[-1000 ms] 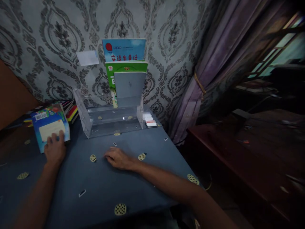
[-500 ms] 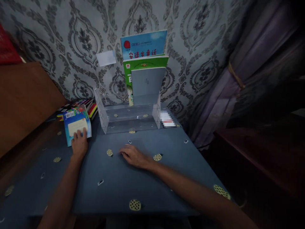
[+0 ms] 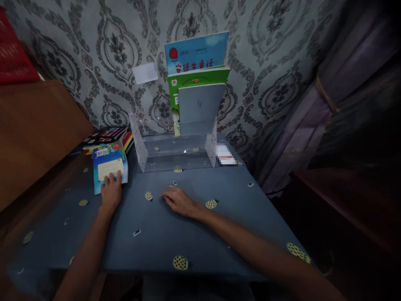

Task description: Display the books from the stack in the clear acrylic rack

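A clear acrylic rack [image 3: 166,162] beyond the half-curled right hand [image 3: 179,201] holds upright books [image 3: 202,108]; the straight-fingered left hand [image 3: 111,193] touches a blue book [image 3: 106,165], lengthwise forward.

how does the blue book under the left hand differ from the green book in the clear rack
The blue book lies under the left hand; the green book stands untouched in the clear rack. The blue book shows a barcode; the green book is partly hidden by a grey book. Both have illustrated covers.
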The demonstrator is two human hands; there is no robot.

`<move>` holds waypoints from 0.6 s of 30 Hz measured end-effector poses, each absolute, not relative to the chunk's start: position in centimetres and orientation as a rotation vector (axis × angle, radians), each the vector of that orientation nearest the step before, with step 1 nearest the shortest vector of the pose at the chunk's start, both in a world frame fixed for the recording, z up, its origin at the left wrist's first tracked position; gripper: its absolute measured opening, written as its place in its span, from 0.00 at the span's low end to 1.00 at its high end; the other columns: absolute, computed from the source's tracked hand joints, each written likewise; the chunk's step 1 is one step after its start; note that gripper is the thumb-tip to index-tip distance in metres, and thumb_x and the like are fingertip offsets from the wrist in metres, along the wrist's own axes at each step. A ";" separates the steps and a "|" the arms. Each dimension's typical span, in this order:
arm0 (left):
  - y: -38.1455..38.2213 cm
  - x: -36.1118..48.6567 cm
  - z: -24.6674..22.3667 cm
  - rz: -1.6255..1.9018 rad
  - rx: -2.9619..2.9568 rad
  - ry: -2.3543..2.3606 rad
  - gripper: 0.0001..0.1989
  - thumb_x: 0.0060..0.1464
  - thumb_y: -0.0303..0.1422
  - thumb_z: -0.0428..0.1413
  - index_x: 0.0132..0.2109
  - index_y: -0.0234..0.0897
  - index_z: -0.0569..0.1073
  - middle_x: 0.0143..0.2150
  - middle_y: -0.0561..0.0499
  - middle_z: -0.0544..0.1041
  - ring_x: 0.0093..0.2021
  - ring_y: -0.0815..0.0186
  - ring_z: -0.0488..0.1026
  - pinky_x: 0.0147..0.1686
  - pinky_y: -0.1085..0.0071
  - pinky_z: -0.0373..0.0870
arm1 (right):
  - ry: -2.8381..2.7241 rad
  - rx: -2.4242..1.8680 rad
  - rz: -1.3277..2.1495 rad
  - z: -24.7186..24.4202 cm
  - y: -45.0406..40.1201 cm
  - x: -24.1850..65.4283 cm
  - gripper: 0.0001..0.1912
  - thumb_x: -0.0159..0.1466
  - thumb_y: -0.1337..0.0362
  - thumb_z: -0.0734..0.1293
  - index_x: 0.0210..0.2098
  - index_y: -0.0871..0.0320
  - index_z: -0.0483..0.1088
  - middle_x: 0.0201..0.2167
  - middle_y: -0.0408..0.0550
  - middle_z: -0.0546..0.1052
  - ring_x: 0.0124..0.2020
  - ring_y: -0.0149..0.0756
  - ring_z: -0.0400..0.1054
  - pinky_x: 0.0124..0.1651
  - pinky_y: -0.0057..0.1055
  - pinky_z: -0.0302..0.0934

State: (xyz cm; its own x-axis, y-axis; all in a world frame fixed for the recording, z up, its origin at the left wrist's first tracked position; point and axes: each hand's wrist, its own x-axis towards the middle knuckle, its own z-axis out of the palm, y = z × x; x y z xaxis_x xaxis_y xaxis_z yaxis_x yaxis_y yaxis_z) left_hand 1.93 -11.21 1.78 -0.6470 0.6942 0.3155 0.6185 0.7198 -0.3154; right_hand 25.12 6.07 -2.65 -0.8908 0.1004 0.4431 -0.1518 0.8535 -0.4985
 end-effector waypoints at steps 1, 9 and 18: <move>-11.4 2.1 1.8 0.251 -1.021 -2.516 0.28 0.64 0.24 0.40 0.69 0.30 0.62 0.63 0.28 0.67 0.61 0.43 0.66 0.49 0.51 0.73 | -2.566 0.035 0.746 -2.5 6.0 25.2 0.11 0.67 0.75 0.63 0.42 0.61 0.76 0.37 0.52 0.81 0.41 0.39 0.73 0.51 0.36 0.66; -12.7 3.4 1.8 0.308 -1.066 -2.557 0.30 0.61 0.23 0.43 0.69 0.34 0.62 0.63 0.34 0.68 0.61 0.46 0.65 0.50 0.56 0.72 | -2.555 0.055 0.760 -2.1 6.0 25.4 0.13 0.67 0.75 0.62 0.45 0.61 0.77 0.39 0.53 0.81 0.43 0.39 0.73 0.49 0.35 0.67; -13.2 5.0 1.7 0.344 -1.109 -2.579 0.29 0.61 0.22 0.44 0.69 0.35 0.62 0.61 0.33 0.70 0.59 0.49 0.69 0.50 0.56 0.72 | -2.534 0.056 0.777 -2.6 6.0 25.3 0.11 0.67 0.75 0.63 0.43 0.61 0.76 0.38 0.52 0.81 0.42 0.39 0.73 0.48 0.34 0.65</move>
State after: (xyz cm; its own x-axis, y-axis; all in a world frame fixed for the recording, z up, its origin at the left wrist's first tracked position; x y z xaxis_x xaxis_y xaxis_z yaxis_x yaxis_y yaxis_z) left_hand 5.02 -13.20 1.67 -0.6513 0.7352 0.1879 0.6602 0.6711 -0.3373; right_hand 25.25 5.99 -2.55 -0.8813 0.0998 0.4619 -0.1761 0.8377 -0.5170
